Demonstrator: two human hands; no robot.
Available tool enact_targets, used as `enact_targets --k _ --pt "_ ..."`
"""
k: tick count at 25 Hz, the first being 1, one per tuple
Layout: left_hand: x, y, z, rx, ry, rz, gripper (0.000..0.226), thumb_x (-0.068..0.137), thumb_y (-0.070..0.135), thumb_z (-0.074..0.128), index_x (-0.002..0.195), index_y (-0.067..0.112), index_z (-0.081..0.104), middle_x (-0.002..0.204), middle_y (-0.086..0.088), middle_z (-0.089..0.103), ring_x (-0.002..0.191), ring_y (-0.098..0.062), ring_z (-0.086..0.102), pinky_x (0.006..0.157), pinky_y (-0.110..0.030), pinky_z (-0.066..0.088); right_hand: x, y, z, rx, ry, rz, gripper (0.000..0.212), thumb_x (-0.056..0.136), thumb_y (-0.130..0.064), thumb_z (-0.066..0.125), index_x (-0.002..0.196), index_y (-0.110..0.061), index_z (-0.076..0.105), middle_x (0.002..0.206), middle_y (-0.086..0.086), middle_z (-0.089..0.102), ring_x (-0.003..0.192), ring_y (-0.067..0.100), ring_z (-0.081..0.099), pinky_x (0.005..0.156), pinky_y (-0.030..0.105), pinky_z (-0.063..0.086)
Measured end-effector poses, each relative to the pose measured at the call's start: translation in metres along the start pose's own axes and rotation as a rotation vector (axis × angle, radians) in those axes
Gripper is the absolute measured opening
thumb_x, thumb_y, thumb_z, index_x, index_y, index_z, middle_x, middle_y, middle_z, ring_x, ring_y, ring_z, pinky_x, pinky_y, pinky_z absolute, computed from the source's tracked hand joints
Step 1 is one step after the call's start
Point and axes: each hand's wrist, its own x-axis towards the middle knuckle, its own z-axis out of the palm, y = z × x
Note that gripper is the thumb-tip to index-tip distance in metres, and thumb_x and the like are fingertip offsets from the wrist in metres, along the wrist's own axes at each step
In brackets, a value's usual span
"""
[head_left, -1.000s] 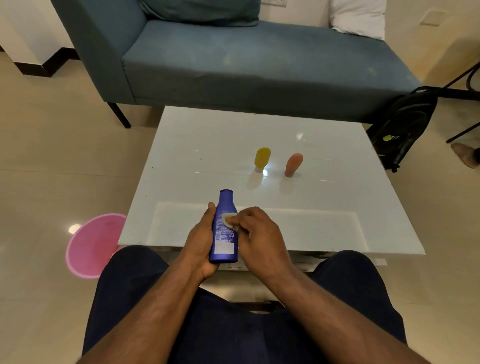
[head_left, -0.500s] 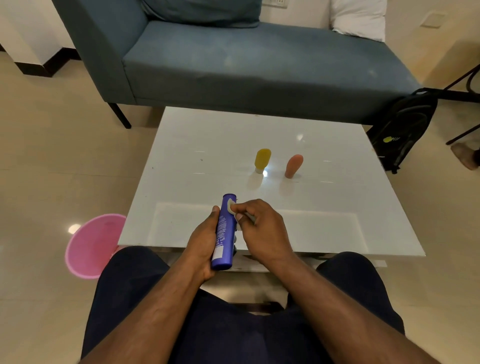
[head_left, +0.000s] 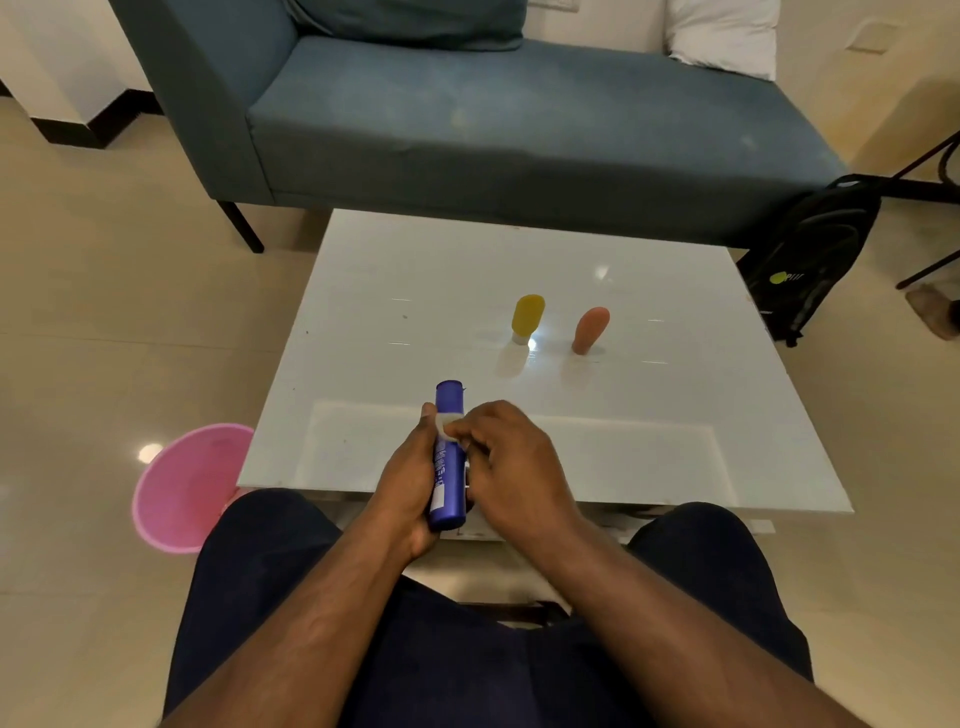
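Blue bottle (head_left: 448, 467) held over the lap, just above the near edge of the white surface (head_left: 415, 291), cap end pointing away. Left hand (head_left: 410, 478) wrapped round the lower body of the bottle, thumb up along its left side. Right hand (head_left: 511, 467) pinching a small white pad (head_left: 445, 428) and pressing it against the upper part of the bottle, just below the cap. By appearance, a wipe-down of the bottle, caught in mid-course: pad at the upper section, printed lower section covered by the left palm and probably not yet done; state of the hidden far side impossible to tell. Left to do, on this reading: rest of the body and the cap, then setting down. Further back on the surface, well apart from both hands: a yellow bottle (head_left: 527, 317) and an orange bottle (head_left: 590, 328), standing side by side, untouched, possibly next in line. Pink bin (head_left: 182, 483) on the floor to the left.
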Motion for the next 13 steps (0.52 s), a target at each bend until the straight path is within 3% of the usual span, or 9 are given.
enact_targets --k 4,8,13 --pt "0.001 0.003 0.000 -0.061 0.007 -0.073 0.057 0.090 0.064 0.057 0.112 0.011 0.066 0.078 -0.011 0.070 0.072 -0.024 0.069 0.067 -0.037 0.056 -0.025 -0.001 0.005 -0.012 -0.052 -0.097 0.025 0.092 -0.014 0.055 0.115 -0.020 0.066 0.111 -0.004 0.060 0.100 0.009 0.057 0.091 0.023 0.048" --pt "-0.001 -0.005 0.003 0.063 -0.014 -0.009 0.061 0.090 0.065 0.055 0.119 0.013 0.065 0.080 -0.010 0.071 0.068 -0.021 0.067 0.064 -0.035 0.056 0.013 0.009 -0.004 -0.089 0.006 -0.009 0.021 0.093 -0.017 0.054 0.109 -0.019 0.067 0.103 0.000 0.061 0.092 0.014 0.057 0.087 0.031 0.050" --pt "0.002 0.003 -0.004 -0.123 -0.019 -0.086 0.061 0.089 0.064 0.058 0.121 0.013 0.067 0.081 -0.012 0.069 0.073 -0.025 0.068 0.073 -0.039 0.055 -0.018 -0.008 0.008 -0.010 -0.071 -0.053 0.021 0.096 -0.024 0.049 0.109 -0.019 0.064 0.104 -0.007 0.057 0.094 0.006 0.055 0.089 0.022 0.048"
